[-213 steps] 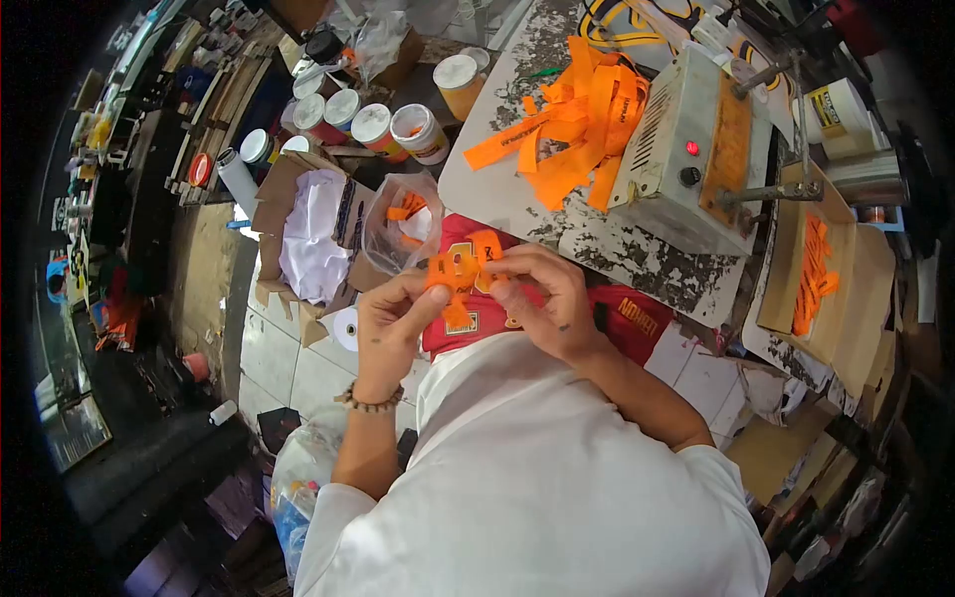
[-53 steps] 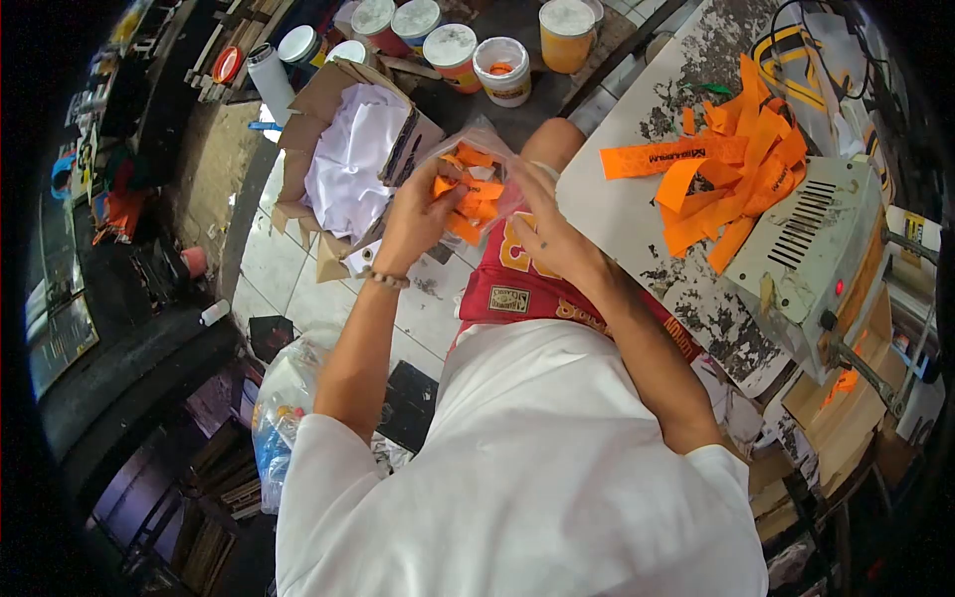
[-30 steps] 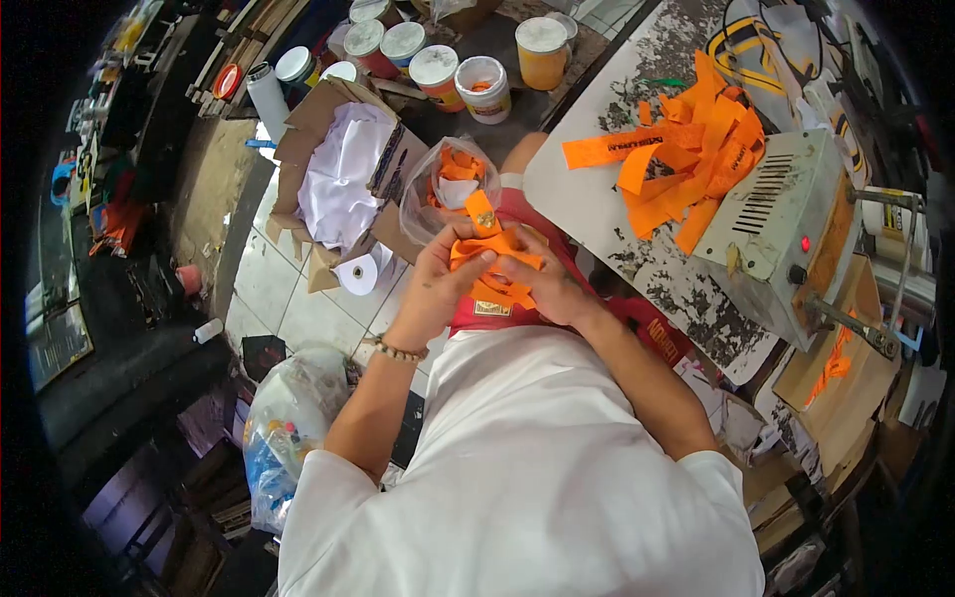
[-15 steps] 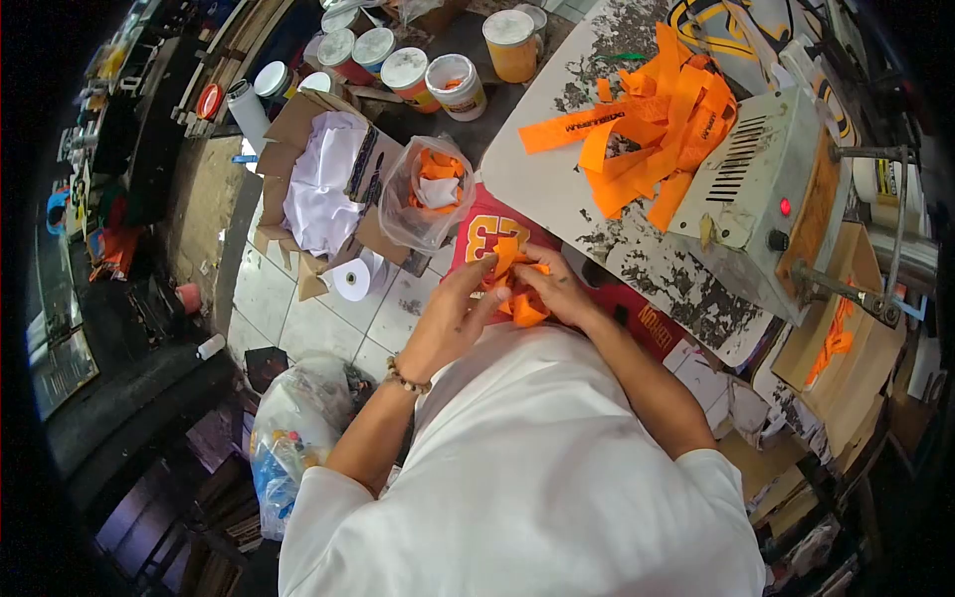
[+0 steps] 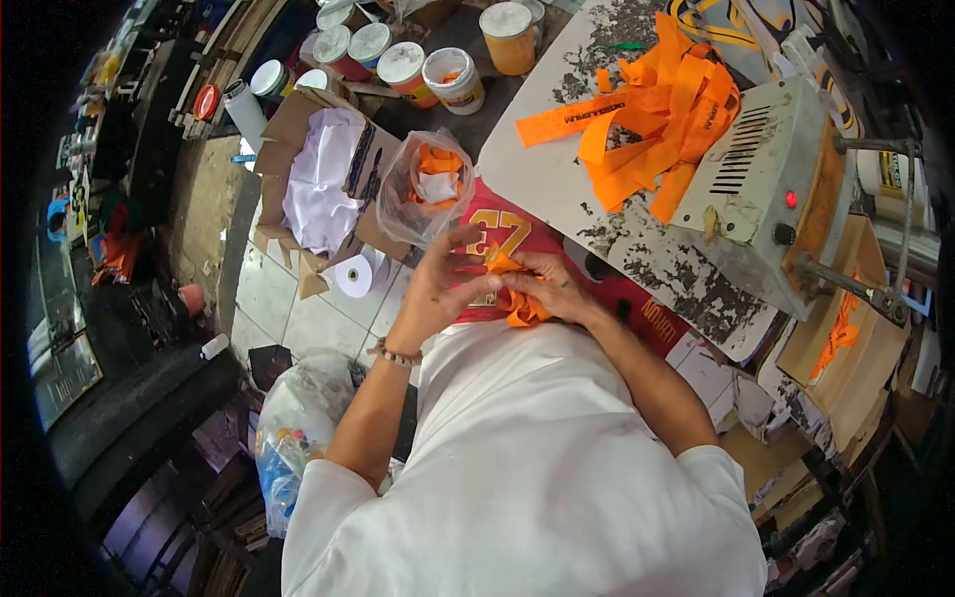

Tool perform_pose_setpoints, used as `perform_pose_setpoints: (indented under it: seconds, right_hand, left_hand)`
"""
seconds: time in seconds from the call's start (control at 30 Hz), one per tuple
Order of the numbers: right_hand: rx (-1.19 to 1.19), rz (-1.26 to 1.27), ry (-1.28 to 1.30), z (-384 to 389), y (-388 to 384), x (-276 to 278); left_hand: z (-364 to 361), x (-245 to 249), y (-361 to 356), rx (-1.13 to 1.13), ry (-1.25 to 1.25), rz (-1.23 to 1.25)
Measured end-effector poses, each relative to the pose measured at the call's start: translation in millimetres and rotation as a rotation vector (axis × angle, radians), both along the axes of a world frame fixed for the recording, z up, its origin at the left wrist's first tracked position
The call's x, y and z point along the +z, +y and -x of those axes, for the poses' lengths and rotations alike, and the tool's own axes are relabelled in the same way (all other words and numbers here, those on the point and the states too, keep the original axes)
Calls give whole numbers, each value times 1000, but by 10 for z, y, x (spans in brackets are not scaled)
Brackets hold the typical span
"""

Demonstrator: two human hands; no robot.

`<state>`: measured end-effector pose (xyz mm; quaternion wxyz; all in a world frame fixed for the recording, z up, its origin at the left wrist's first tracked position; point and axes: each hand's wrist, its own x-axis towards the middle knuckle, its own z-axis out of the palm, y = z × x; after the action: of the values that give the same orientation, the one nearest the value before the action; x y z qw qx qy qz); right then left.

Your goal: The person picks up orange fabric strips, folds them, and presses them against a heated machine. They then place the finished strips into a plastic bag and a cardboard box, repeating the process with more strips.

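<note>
My right hand [image 5: 553, 287] is closed on a bunched orange fabric strip [image 5: 527, 309] over my lap. Just left of it, my left hand [image 5: 443, 282] is open, its fingers apart and curved, the thumb reaching close to the strip. Beneath both hands lies red cloth with yellow numerals [image 5: 494, 231]. A heap of orange strips with dark printing [image 5: 667, 124] rests on the worn white table [image 5: 517, 169], up and to the right. Ahead of my left hand stands a clear plastic bag [image 5: 398, 204] with orange pieces and a white piece inside.
A cardboard box [image 5: 284, 164] holds white cloth, with a white roll [image 5: 355, 277] beside it on the tiles. Several paint tubs [image 5: 455, 85] line the back. A metal machine with a lit red lamp [image 5: 761, 184] sits on the table's right. A filled plastic bag [image 5: 298, 418] is at lower left.
My left hand has opened and drawn slightly left and up from the orange strip. My right hand still holds the strip, which now shows less between the hands.
</note>
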<state>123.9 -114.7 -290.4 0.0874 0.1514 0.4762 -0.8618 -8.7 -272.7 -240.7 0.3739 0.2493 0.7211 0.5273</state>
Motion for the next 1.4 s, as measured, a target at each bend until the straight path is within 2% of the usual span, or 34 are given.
perform_pose_setpoints:
  seconds: [0.07, 0.1, 0.23, 0.3, 0.43, 0.5, 0.53, 0.6, 0.73, 0.8, 0.83, 0.9, 1.03, 1.13, 1.2, 1.23, 1.3, 1.33, 1.4]
  right_hand:
    - [31, -68, 18, 2, 6, -71]
    - [59, -135, 34, 0, 10, -104]
    - [26, -148, 25, -8, 27, -69]
    - [58, -134, -6, -25, 48, -72]
    - [35, -157, -18, 6, 65, -5]
    - [83, -153, -65, 11, 86, 69]
    - [83, -153, -66, -1, 90, 47]
    - [103, -103, -118, -26, 91, -17]
    - [0, -30, -41, -39, 49, 20]
    - [-9, 3, -90, -48, 46, 38]
    - [-9, 3, -90, -45, 60, 42]
    - [85, 6, -87, -43, 99, 41]
    - [78, 11, -67, -52, 100, 31]
    - [83, -30, -44, -57, 114, 109]
    - [138, -11, -74, -43, 138, 210]
    - [138, -11, -73, -35, 138, 229]
    - [141, 42, -42, -8, 121, 258]
    - [144, 42, -39, 8, 109, 274]
    - [108, 108, -34, 25, 84, 301]
  left_hand:
    - [9, 40, 52, -75, -243, -81]
    - [17, -47, 10, -138, -346, -45]
    - [28, -116, -7, -117, -388, 61]
    - [9, -115, 11, 12, -495, -139]
    - [82, -102, -15, 10, -485, -145]
    - [112, -124, -9, -86, -154, -44]
    - [133, -119, -6, -86, -154, -45]
    - [174, -78, 1, -186, 68, 70]
    - [108, 32, 96, -49, -22, 117]
    - [77, 33, 154, 93, 404, -101]
    - [91, 33, 150, 93, 404, -101]
    - [128, 33, 122, -80, 626, -114]
    - [108, 32, 93, -176, 622, -22]
    - [65, 21, 79, -132, 567, -44]
    - [55, -62, 24, -30, 109, -94]
    - [34, -102, 2, -30, 110, -94]
    - [-4, -152, -45, 141, -233, -139]
    - [-4, -124, -57, 143, -230, -139]
    - [8, -56, -73, 425, -677, -233]
